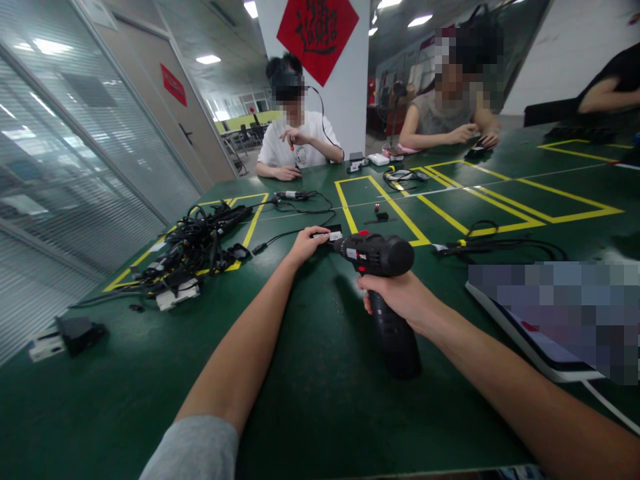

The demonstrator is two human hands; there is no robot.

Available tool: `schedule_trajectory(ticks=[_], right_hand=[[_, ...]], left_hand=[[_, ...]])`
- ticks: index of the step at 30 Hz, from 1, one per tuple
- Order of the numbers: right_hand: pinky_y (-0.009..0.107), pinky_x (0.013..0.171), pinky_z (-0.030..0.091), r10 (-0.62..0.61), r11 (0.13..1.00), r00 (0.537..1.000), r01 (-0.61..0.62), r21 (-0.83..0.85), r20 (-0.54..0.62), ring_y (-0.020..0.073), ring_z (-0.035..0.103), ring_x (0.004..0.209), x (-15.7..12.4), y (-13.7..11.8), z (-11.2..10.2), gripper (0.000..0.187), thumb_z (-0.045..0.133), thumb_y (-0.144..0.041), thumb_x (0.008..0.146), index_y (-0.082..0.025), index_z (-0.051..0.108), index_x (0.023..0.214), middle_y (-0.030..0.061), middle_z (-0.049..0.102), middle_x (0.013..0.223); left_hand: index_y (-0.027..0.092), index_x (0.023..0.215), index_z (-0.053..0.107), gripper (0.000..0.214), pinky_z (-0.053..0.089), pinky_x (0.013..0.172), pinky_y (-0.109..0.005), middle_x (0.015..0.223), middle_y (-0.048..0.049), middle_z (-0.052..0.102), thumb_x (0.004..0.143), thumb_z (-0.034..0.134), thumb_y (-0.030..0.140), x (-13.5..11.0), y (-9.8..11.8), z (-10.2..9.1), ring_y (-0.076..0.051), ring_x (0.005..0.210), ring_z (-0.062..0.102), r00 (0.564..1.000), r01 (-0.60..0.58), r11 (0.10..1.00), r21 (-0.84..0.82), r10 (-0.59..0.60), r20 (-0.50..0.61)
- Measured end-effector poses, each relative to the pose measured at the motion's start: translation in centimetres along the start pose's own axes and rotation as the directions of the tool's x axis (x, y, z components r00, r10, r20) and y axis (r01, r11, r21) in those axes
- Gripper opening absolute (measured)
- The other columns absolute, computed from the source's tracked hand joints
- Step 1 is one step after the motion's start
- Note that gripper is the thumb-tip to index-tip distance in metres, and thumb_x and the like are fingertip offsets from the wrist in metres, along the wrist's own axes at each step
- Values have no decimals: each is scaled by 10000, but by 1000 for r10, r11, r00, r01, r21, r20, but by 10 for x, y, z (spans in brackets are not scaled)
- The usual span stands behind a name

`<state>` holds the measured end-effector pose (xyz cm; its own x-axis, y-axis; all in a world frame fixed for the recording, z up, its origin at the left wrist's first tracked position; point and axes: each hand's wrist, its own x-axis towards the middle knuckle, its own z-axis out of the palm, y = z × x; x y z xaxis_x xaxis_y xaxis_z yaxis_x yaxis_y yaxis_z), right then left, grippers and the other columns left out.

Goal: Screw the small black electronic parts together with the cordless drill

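My right hand (400, 300) is wrapped round the grip of a black cordless power screwdriver (380, 257), whose nose points left toward a small black adapter with a white label (327, 235) on the green table (310, 373). My left hand (306, 243) rests closed on that adapter, fingers pinching its near end and holding it down on the table. The screwdriver's tip meets the adapter right beside my left fingers.
A tangle of black cables and adapters (195, 247) lies at the left. Two loose adapters (65, 333) sit near the left edge. A cable (500, 247) and a blurred flat device (550, 320) lie at the right. Three people sit at the far side. Yellow tape lines (390, 207) mark the table.
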<state>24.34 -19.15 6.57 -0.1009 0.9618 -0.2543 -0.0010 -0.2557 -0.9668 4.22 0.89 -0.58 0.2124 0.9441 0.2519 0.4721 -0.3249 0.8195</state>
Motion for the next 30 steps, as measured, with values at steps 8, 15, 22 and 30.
schedule_trajectory(ticks=[8, 15, 22, 30], right_hand=[[255, 425, 430, 3, 1000, 1000, -4, -4, -5, 160, 554, 408, 1, 1, 0, 67, 627, -143, 675, -164, 594, 730, 21, 590, 452], [263, 437, 442, 4, 1000, 1000, -4, -8, -14, 166, 560, 415, -1, 0, 0, 82, 627, -145, 673, -159, 596, 748, 25, 585, 455], [266, 446, 440, -15, 1000, 1000, 15, -10, 4, 160, 557, 420, 0, -1, 1, 51, 622, -156, 679, -170, 585, 710, 26, 583, 462], [260, 431, 432, -1, 1000, 1000, 1, -19, -3, 161, 556, 411, 0, -1, 1, 60, 619, -148, 666, -170, 584, 709, 16, 574, 446]], left_hand=[[184, 995, 749, 311, 415, 1033, -393, 1074, -61, 719, 742, 661, 342, 0, -1, 0, -246, 1044, 602, 1000, -23, 1000, -5, 23, 6], [181, 999, 749, 308, 416, 1035, -388, 1067, -62, 719, 744, 659, 329, 1, -1, 0, -240, 1043, 601, 1000, -23, 1000, -5, 23, 5], [194, 1015, 747, 315, 412, 1041, -401, 1065, -63, 715, 752, 654, 338, 5, -10, 0, -239, 1039, 602, 999, -32, 999, -4, 33, 13], [188, 1008, 749, 311, 412, 1037, -395, 1078, -67, 713, 748, 655, 332, 3, -7, 0, -239, 1038, 604, 1000, -26, 1000, -2, 26, 7]])
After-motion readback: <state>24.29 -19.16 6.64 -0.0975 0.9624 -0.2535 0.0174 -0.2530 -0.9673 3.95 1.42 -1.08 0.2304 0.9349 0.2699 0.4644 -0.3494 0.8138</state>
